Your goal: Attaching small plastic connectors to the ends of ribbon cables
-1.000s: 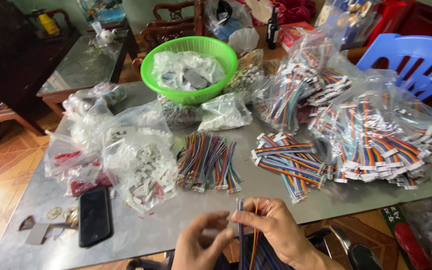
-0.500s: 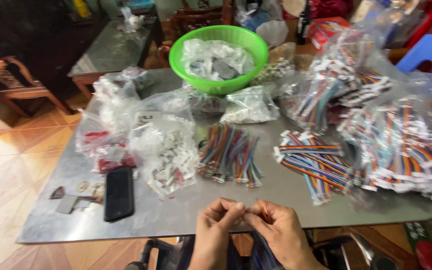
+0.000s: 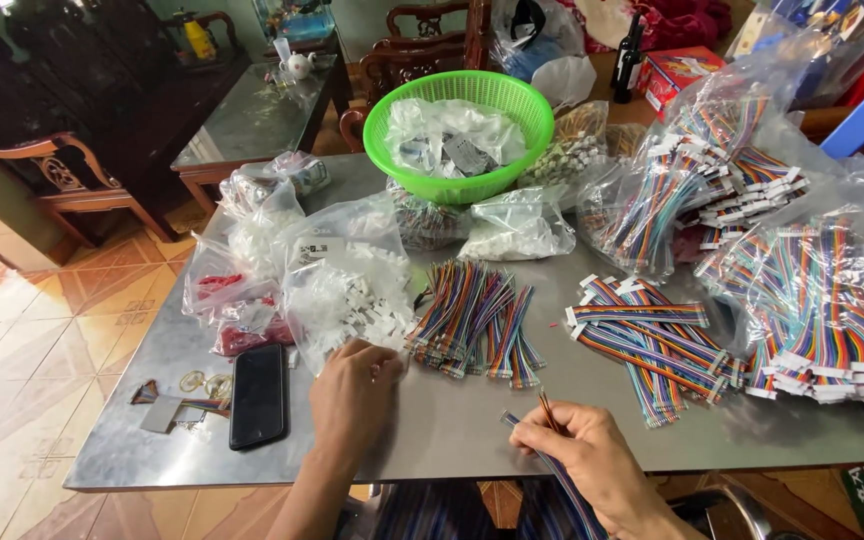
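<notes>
Ribbon cable (image 3: 555,470) pinched in right hand (image 3: 592,462), loose wire ends sticking up over near table (image 3: 452,430) edge. Beyond, big bags of rainbow cables (image 3: 812,290), green basket (image 3: 458,130), loose wire bundle (image 3: 472,320). Left hand (image 3: 352,395) reaching into bag of white connectors (image 3: 347,285), fingers curled at its edge. Black phone (image 3: 258,395) lying flat, far left.

Grey bench (image 3: 452,440): green basket (image 3: 458,118) at 12 o'clock, loose wire bundle (image 3: 474,320) centre, black phone (image 3: 258,394) at 8, ribbon cables (image 3: 652,340) at 3, connector bag (image 3: 347,285) at 10.
</notes>
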